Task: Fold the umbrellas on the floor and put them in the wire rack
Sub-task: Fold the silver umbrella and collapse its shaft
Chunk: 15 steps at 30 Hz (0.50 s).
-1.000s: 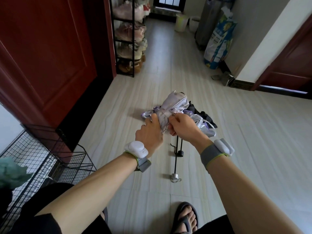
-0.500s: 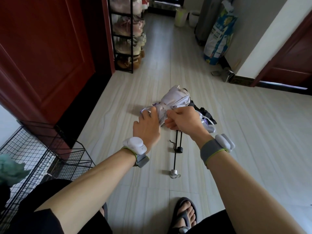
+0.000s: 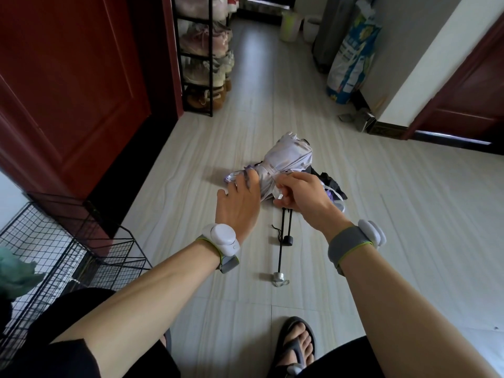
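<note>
A pale lilac umbrella (image 3: 289, 162) is held bunched above the floor in the middle of the view. My left hand (image 3: 240, 203) wraps round its left side, fingers curled into the fabric. My right hand (image 3: 300, 195) pinches the umbrella's strap against the canopy on the right. A black umbrella (image 3: 331, 184) lies on the floor behind my right hand, mostly hidden. Two thin black shafts (image 3: 283, 236) with end knobs stretch toward me on the floor. The black wire rack (image 3: 68, 249) stands at the lower left.
A green cloth (image 3: 13, 271) lies in the wire rack. A red door (image 3: 68, 77) is on the left, with a black shoe shelf (image 3: 201, 58) beyond it. A blue-white sack (image 3: 351, 55) leans against the right wall. My sandalled foot (image 3: 297, 342) is at the bottom.
Both hands have lifted the lilac umbrella slightly and turned it. My right hand has drawn the strap across the canopy, and the fabric is bunched tighter than before.
</note>
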Motion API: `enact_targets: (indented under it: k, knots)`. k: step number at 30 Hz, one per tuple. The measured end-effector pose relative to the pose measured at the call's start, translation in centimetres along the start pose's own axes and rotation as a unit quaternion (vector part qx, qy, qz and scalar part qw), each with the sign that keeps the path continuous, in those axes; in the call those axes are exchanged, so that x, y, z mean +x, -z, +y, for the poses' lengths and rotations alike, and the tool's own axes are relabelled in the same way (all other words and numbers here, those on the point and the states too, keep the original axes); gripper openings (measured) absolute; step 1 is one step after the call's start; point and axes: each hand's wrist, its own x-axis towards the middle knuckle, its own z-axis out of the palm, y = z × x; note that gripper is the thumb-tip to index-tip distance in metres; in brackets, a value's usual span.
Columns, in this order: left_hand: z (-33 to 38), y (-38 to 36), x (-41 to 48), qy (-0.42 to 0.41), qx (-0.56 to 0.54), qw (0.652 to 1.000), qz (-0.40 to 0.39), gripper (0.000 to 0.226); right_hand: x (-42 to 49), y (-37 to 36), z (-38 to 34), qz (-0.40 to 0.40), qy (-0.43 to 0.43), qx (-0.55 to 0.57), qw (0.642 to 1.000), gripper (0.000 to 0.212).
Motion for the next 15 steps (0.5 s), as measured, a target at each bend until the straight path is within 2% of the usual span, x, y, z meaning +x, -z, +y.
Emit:
enact_targets:
  k: [2, 4, 10, 15]
  knots:
    - [-0.1, -0.2, 0.1, 0.006, -0.03, 1.0, 0.0, 0.04, 0.0, -0.2, 0.0, -0.002, 0.018, -0.011, 1.0, 0.026]
    - [-0.2, -0.6, 0.2, 0.002, -0.035, 0.999, 0.003, 0.035, 0.2, -0.5, 0.2, 0.01, 0.034, -0.045, 0.998, 0.029]
    - [-0.1, -0.9, 0.4, -0.014, -0.001, 1.0, 0.013, 0.037, 0.8, -1.2, 0.5, 0.077, 0.036, -0.147, 0.985, 0.033]
    - [0.4, -1.1, -1.0, -0.03, 0.011, 0.999, -0.01, 0.041, 0.9, -1.2, 0.6, 0.086, 0.035, -0.24, 0.966, 0.04]
